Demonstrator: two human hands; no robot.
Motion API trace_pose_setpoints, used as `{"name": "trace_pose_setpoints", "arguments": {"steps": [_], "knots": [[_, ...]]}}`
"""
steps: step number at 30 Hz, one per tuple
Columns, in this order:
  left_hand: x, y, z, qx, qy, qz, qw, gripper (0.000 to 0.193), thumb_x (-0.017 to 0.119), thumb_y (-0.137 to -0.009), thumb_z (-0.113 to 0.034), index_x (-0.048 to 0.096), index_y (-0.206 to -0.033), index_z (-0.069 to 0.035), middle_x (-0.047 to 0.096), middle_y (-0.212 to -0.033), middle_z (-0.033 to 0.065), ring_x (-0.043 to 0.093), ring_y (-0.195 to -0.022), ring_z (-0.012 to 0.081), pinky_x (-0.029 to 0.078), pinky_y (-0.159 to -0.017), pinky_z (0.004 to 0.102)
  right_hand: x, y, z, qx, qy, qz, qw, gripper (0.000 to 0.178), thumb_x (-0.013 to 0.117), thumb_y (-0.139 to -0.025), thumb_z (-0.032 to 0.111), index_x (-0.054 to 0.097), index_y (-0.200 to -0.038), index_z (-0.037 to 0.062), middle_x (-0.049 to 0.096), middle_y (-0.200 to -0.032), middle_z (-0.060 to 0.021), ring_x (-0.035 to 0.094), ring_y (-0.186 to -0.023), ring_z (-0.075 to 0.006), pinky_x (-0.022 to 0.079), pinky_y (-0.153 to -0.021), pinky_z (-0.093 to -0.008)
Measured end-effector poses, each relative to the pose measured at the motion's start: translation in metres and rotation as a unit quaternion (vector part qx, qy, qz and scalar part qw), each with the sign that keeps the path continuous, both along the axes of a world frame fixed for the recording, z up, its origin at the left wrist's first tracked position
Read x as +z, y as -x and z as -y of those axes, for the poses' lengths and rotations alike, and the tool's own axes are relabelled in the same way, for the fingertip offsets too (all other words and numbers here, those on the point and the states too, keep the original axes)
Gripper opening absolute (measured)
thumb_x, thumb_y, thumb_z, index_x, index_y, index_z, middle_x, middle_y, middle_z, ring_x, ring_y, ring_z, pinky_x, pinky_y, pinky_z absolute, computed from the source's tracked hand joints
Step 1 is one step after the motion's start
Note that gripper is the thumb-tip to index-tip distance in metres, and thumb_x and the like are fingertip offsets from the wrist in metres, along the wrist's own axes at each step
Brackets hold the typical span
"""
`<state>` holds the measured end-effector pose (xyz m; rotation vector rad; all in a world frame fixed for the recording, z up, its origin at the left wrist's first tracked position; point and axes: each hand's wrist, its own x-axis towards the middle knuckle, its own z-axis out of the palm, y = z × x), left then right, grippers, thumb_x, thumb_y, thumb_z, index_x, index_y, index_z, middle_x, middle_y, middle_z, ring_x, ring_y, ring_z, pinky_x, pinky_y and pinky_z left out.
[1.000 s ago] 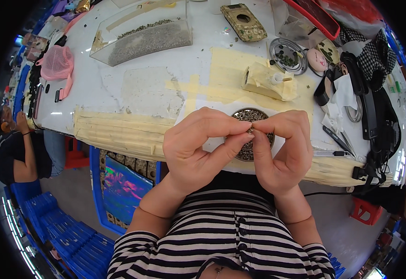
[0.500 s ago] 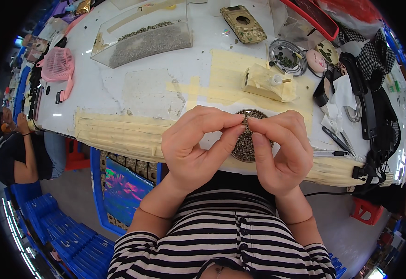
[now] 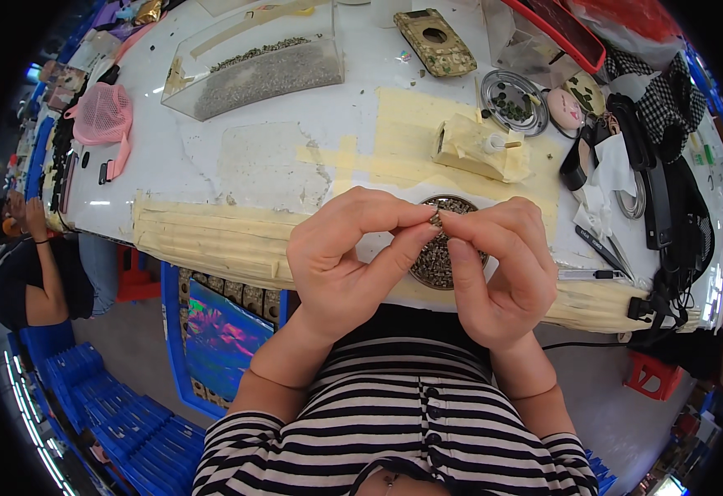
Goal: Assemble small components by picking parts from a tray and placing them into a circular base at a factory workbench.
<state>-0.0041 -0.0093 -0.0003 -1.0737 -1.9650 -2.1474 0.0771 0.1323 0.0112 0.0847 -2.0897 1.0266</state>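
Note:
Close together above a round dish [image 3: 485,263] are my two hands, their index fingertips almost meeting. My left hand [image 3: 353,248] is closed in a pinch on a tiny part [image 3: 437,217], mostly hidden by the fingers; its exact kind does not show. My right hand [image 3: 506,269] is curled, its index fingertip against the same tiny part and its thumb tip lower, over the dish. Small mottled grey-green pieces [image 3: 434,263] fill the dish below the fingertips.
A clear bin [image 3: 266,83] of similar small pieces stands far left. Ahead are a tape-wrapped block [image 3: 469,153], a camouflage model tank hull [image 3: 433,43] and a metal dish [image 3: 535,122] with dark green bits. Tweezers [image 3: 614,252] and a cutter knife [image 3: 593,274] lie right.
My hands stay in nearly the same place, with only a slight shift at the fingertips. At the far left, another person's hands have moved a little.

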Motion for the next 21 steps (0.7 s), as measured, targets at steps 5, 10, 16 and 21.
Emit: {"name": "trace_pose_setpoints", "arguments": {"steps": [5,10,16,21], "knots": [[0.001,0.002,-0.001,0.02,0.01,-0.064,0.998,0.019,0.076,-0.075,0.007,0.072,-0.093,0.001,0.07,-0.084,0.0113,0.067,-0.075,0.0197,0.051,-0.067,0.0278,0.002,-0.001,0.0,-0.008,-0.005,0.007,1.0,0.025,0.074,-0.072,-0.003,0.073,-0.096,0.0041,0.068,-0.081,-0.0047,0.058,-0.071,-0.0201,0.041,-0.069,-0.0307],[0.0,0.001,-0.002,0.042,0.031,-0.103,0.993,0.021,0.076,-0.074,0.008,0.072,-0.093,0.001,0.07,-0.084,0.0112,0.066,-0.074,0.0198,0.051,-0.065,0.0273,0.007,-0.004,-0.016,-0.102,-0.058,0.018,0.993,0.022,0.075,-0.074,0.0,0.073,-0.095,0.0049,0.066,-0.084,-0.0047,0.057,-0.076,-0.0212,0.041,-0.07,-0.0315],[-0.002,-0.001,-0.006,0.056,0.036,-0.094,0.993,0.021,0.076,-0.075,0.008,0.073,-0.094,0.002,0.069,-0.083,0.0109,0.066,-0.073,0.0187,0.051,-0.065,0.0264,0.027,0.004,-0.048,-0.203,-0.196,0.074,0.957,0.015,0.075,-0.079,0.008,0.072,-0.094,0.0085,0.061,-0.08,-0.0024,0.055,-0.076,-0.0217,0.04,-0.075,-0.0337],[-0.001,-0.001,-0.006,0.045,0.049,-0.082,0.994,0.023,0.077,-0.075,0.009,0.074,-0.097,0.001,0.069,-0.084,0.0101,0.065,-0.073,0.0173,0.051,-0.066,0.0256,0.023,0.015,-0.052,-0.189,-0.183,0.087,0.961,0.012,0.074,-0.081,0.012,0.072,-0.092,0.0084,0.06,-0.079,-0.0017,0.053,-0.077,-0.0215,0.039,-0.076,-0.0347]]}}
